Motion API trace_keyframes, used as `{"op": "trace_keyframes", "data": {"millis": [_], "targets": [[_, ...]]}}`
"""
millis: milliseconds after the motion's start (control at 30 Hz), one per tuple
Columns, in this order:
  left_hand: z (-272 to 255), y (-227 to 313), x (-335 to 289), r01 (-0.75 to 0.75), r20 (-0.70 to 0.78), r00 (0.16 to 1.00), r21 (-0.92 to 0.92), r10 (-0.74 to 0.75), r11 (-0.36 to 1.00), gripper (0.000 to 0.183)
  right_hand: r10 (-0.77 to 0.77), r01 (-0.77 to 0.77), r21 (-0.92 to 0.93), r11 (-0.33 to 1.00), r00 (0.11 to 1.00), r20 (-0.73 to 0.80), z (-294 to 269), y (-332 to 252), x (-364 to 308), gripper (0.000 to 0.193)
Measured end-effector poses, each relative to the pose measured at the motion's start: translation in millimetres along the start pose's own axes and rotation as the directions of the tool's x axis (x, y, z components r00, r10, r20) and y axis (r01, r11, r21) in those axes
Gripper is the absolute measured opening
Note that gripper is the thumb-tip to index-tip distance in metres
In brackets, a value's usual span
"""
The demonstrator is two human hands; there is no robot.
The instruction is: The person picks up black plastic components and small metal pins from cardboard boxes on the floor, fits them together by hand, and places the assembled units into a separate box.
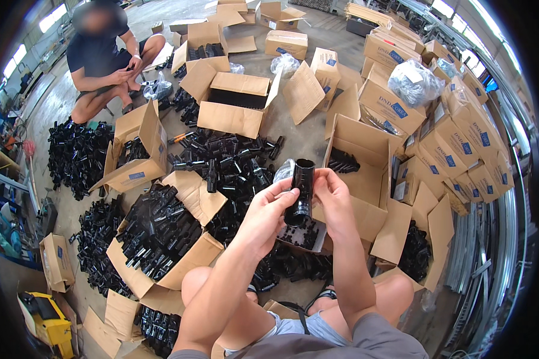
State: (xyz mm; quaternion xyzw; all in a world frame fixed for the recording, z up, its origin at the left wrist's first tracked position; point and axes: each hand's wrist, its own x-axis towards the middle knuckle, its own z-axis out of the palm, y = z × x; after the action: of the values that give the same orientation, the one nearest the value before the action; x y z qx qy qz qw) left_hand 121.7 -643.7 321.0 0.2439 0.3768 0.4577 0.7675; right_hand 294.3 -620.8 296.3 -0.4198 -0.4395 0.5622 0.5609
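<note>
A short, glossy black tube fitting (300,190) is held upright in front of me, its round open ends showing at top and bottom. My left hand (266,210) is closed on its left side, thumb and fingers gripping the wall. On the other side, the fingertips of my right hand (334,196) are pinched together against the tube; what they hold, if anything, is hidden. Just below sits a small box of tiny black parts (305,234). Loose black tube fittings (230,157) lie in a heap beyond my left hand.
An open carton (365,206) stands right of my hands, and another (179,266) overflows with fittings at left. Sealed cartons (455,140) are stacked at right beside metal profiles (500,239). Another person (102,60) sits at the far left. A yellow machine (53,317) is lower left.
</note>
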Motion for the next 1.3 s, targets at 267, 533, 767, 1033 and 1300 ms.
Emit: {"op": "trace_keyframes", "data": {"millis": [267,533,767,1033,1300], "targets": [[-4.3,-6.2,9.4,-0.037,-0.188,0.982,-0.320,-0.026,0.947,0.026,0.461,-0.445,-0.514,0.733,0.881,-0.104,-102.1,167.3,7.7,0.038],[0.4,11.5,2.6,-0.068,-0.242,0.970,-0.299,-0.007,0.952,0.048,0.409,-0.364,-0.913,-0.184,0.816,-0.408,-165.3,316.9,-45.2,0.030],[-4.3,8.5,9.9,-0.027,-0.247,0.969,-0.190,-0.021,0.981,0.036,0.425,-0.347,-0.920,-0.184,0.816,-0.393,-147.6,332.0,-22.5,0.036],[-6.8,5.1,12.1,-0.089,-0.285,0.958,-0.218,0.024,0.972,0.045,0.423,-0.301,-0.936,-0.183,0.835,-0.351,-143.3,332.4,-39.1,0.028],[-4.9,1.4,20.8,-0.092,-0.268,0.963,-0.171,0.043,0.981,0.041,0.403,-0.303,-0.938,-0.167,0.848,-0.345,-154.5,334.4,-34.6,0.029]]}}
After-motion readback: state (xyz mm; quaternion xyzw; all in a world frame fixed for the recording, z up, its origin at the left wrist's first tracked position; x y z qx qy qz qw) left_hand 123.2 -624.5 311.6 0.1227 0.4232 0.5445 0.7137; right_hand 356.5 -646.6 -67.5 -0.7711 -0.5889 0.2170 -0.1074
